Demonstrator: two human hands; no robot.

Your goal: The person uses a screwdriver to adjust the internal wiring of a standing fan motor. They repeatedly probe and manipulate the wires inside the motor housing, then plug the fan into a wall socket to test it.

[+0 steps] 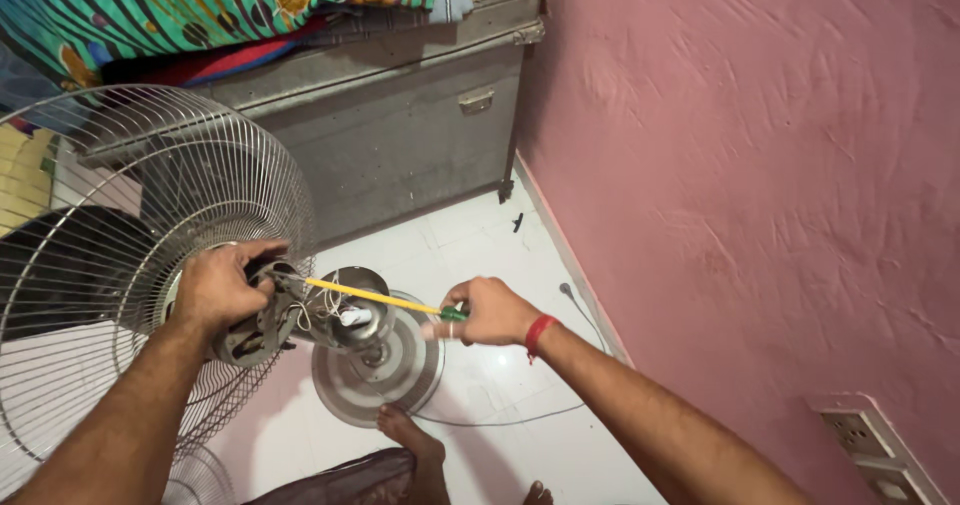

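Note:
A pedestal fan stands in front of me, its wire cage at the left. My left hand grips the exposed motor at the back of the cage. My right hand, with a red band at the wrist, is closed on the green handle of a screwdriver. The yellow shaft points left, its tip at the motor beside my left hand. White wires hang loose near a metal cap under the shaft.
The fan's round metal base rests on white floor tiles, with a grey cord trailing right. A grey metal trunk under patterned cloth stands behind. A pink wall with a socket closes the right. My bare foot is near the base.

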